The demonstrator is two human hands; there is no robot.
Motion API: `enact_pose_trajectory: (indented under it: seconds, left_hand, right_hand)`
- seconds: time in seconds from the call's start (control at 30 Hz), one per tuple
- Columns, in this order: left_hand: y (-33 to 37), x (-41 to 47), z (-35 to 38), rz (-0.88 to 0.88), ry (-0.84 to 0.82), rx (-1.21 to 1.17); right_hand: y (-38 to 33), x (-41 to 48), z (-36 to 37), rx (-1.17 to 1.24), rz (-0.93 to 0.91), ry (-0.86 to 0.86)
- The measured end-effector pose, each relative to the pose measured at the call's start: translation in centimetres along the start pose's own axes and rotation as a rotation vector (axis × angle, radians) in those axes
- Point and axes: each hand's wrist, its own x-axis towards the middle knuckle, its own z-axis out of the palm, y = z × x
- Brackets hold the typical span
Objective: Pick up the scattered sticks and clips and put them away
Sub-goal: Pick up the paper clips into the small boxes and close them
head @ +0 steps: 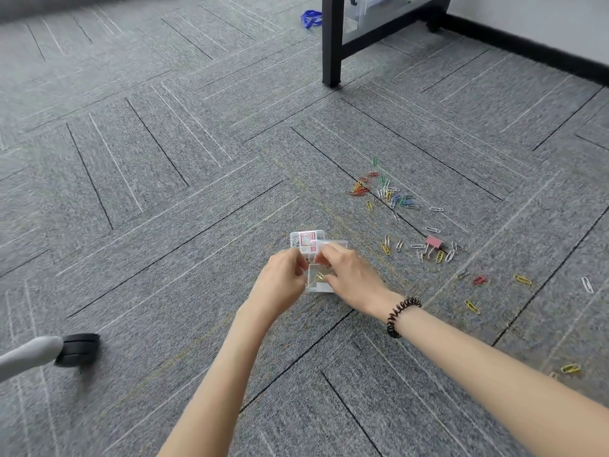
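- Low over the grey carpet (164, 166), mid-view: clear plastic box (306, 242), long axis running away from the person, red-labelled end farthest.
- Clamped on the box's left side: left hand (283, 278), fingers curled round it.
- Clamped on its right side and top: right hand (349, 275), fingers curled over the rim; black coil band (402, 316) on that wrist.
- Inside the near part, between both hands: one gold clip (319, 277), lying at a slant.
- Right of the hands, apart from them, flat on the carpet: paper clips (385, 191), pointing every way; tight cluster far, looser trail toward near right.
- Among the trail: pink binder clip (433, 242), wire handles toward near left.
- Far off: black furniture leg (331, 41). Near left: chair castor (79, 349).
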Motion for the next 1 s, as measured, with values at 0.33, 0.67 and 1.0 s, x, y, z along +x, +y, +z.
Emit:
enact_pose_trajectory:
  seconds: [0.33,0.67,1.0]
  left_hand:
    - [2.6,0.5,1.5,0.156,0.049,0.084]
    - [2.8,0.5,3.9,0.4,0.104,0.224]
    - [5.8,0.4,3.6,0.463,0.221,0.161]
  right_hand:
    - [2.3,-1.4,-1.4,0.044,0.023,0.229]
    - [7.0,-3.2,-3.0,-0.058,0.24,0.286]
    - [11.2,-4.4,-4.6,-0.288,0.293,0.385]
